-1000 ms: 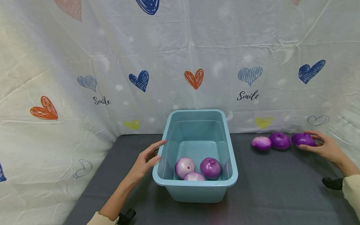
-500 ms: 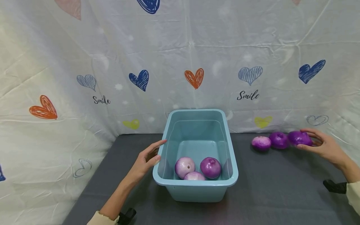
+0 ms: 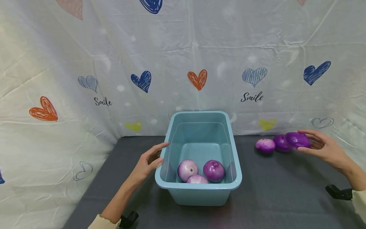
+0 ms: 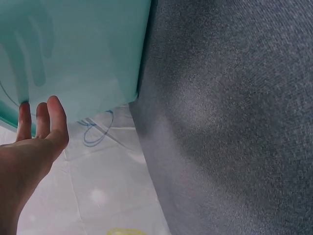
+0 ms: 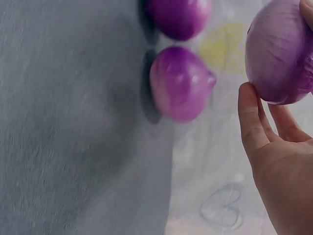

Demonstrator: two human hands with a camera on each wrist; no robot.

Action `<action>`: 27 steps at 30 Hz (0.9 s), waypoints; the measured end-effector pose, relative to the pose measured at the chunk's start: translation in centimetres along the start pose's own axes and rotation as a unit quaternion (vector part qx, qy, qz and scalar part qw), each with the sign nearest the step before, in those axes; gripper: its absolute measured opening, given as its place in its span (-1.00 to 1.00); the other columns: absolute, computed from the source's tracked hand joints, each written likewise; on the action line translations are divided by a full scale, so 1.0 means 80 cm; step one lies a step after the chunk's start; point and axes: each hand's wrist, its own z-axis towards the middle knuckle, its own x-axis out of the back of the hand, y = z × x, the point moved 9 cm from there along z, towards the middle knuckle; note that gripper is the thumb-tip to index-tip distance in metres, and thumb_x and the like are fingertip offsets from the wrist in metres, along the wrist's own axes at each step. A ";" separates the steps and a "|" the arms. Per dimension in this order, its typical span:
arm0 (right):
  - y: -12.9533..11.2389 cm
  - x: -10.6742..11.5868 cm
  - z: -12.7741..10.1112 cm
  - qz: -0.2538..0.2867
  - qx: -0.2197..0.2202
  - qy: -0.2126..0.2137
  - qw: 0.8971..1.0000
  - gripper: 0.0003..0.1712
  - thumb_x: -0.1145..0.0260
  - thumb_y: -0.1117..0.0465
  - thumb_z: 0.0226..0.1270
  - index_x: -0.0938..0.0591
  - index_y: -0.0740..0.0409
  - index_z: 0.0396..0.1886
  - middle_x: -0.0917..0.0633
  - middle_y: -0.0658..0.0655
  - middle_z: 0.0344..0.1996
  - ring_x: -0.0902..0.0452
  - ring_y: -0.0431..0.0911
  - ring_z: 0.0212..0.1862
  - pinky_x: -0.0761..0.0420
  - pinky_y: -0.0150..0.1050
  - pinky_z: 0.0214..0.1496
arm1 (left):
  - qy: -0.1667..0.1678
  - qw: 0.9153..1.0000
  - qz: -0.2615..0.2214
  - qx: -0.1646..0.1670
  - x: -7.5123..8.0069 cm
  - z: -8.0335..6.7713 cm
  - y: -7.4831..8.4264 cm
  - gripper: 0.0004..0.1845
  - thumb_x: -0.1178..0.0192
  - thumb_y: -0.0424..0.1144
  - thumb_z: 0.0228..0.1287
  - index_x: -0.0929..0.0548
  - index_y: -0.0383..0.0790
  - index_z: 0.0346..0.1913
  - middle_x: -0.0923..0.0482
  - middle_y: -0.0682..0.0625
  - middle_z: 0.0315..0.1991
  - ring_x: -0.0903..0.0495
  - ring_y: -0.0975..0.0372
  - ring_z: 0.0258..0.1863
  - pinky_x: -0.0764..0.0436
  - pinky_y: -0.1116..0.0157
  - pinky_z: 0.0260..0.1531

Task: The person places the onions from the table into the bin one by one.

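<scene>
Your right hand (image 3: 324,148) grips a purple onion (image 3: 298,140) in its fingers, lifted just above the grey bench (image 3: 274,190), beside two more onions (image 3: 266,145) lying near the back cloth. Your left hand (image 3: 147,163) rests with straight fingers against the left wall of the blue bin (image 3: 200,194), which holds three onions (image 3: 213,170).

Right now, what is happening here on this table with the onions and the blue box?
A person's right hand holds a purple onion, lifted just off the dark table. Two more onions lie beside it near the back cloth. The left hand rests against the side of the blue box, with the fingers at its rim. Three onions in the box lie at its near end.
</scene>
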 end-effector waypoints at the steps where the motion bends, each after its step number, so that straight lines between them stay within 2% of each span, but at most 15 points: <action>1: -0.004 -0.003 0.001 0.003 0.001 -0.003 1.000 -0.29 -0.43 0.35 0.36 -0.38 0.23 0.45 -0.45 -0.09 0.22 -0.44 -0.47 0.10 -0.49 -0.58 -0.02 | 0.000 1.000 -0.001 0.001 0.000 0.000 0.000 -0.47 -0.05 -0.33 0.51 -0.38 -0.23 0.50 -0.39 -0.26 0.37 -0.51 0.02 0.25 -0.57 0.15 0.06; 9: -0.037 -0.022 0.006 0.047 0.015 -0.037 0.998 -0.31 -0.37 0.42 0.39 -0.38 0.19 0.47 -0.45 -0.11 0.25 -0.46 -0.41 0.14 -0.55 -0.48 -0.01 | -0.001 1.000 -0.012 0.006 0.001 -0.001 0.000 -0.46 -0.05 -0.34 0.50 -0.38 -0.23 0.50 -0.38 -0.29 0.37 -0.50 0.00 0.25 -0.56 0.14 0.07; 12: -0.048 -0.030 0.006 0.084 0.031 -0.060 0.994 -0.30 -0.30 0.49 0.41 -0.36 0.20 0.50 -0.46 -0.11 0.26 -0.48 -0.37 0.17 -0.59 -0.41 -0.02 | -0.001 1.000 -0.013 0.008 0.001 -0.001 -0.001 -0.45 -0.06 -0.34 0.49 -0.38 -0.22 0.50 -0.38 -0.28 0.38 -0.50 0.00 0.25 -0.56 0.13 0.08; 16: -0.056 -0.042 0.007 0.133 0.031 -0.079 0.988 -0.30 -0.24 0.57 0.40 -0.33 0.25 0.50 -0.46 -0.03 0.27 -0.52 -0.29 0.18 -0.62 -0.33 -0.02 | 0.003 1.000 -0.010 0.008 0.001 -0.001 -0.002 -0.45 -0.07 -0.33 0.48 -0.39 -0.21 0.49 -0.38 -0.26 0.38 -0.50 0.02 0.25 -0.56 0.14 0.08; 27: -0.087 -0.067 0.028 0.134 0.023 -0.087 0.987 -0.29 -0.31 0.50 0.39 -0.36 0.18 0.49 -0.45 0.07 0.30 -0.51 -0.22 0.20 -0.63 -0.27 -0.01 | 0.003 1.000 -0.007 0.010 0.002 -0.001 -0.006 -0.45 -0.07 -0.32 0.48 -0.39 -0.17 0.50 -0.39 -0.21 0.39 -0.49 0.00 0.27 -0.54 0.14 0.09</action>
